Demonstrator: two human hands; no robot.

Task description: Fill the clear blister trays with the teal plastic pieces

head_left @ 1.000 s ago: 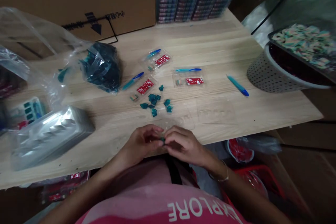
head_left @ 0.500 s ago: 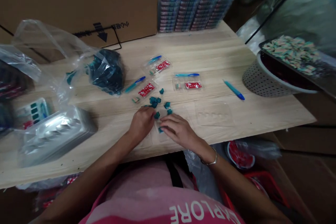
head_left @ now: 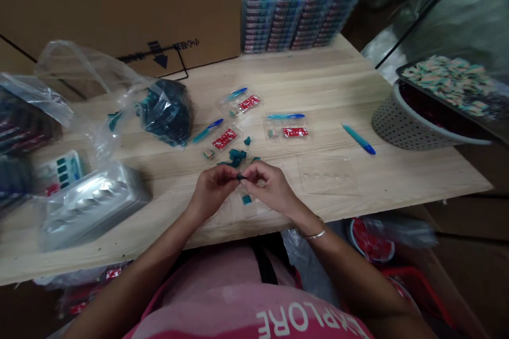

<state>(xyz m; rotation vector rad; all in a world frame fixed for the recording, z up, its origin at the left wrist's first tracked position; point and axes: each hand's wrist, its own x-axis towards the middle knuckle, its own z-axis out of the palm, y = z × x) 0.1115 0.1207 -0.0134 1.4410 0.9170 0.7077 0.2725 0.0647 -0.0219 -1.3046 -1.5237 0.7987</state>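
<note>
My left hand point(head_left: 214, 186) and my right hand point(head_left: 268, 185) meet near the table's front edge. Their fingertips pinch one small dark teal piece point(head_left: 240, 177) from both sides. Below it, a teal square point(head_left: 247, 199) lies in a clear plastic tray whose outline is faint and partly covered by my hands. Just beyond my fingers is a loose cluster of teal pieces point(head_left: 236, 155), and a single teal piece point(head_left: 247, 141) lies farther off. Clear trays with a blue pen point(head_left: 286, 116) and a red patterned block point(head_left: 295, 132) stand beyond. To the right is a bare clear tray point(head_left: 328, 176).
A bag of teal pieces point(head_left: 169, 111) and a stack of clear trays point(head_left: 95, 206) stand at left. Filled packs point(head_left: 292, 21) rise at the back beside a cardboard box point(head_left: 119, 5). At right are a loose pen point(head_left: 358, 139) and a perforated basket point(head_left: 397, 122) under a heaped tray.
Both hands have come together above the clear tray and lifted a teal piece between their fingertips. The teal square in the tray shows more fully. The view has shifted slightly.
</note>
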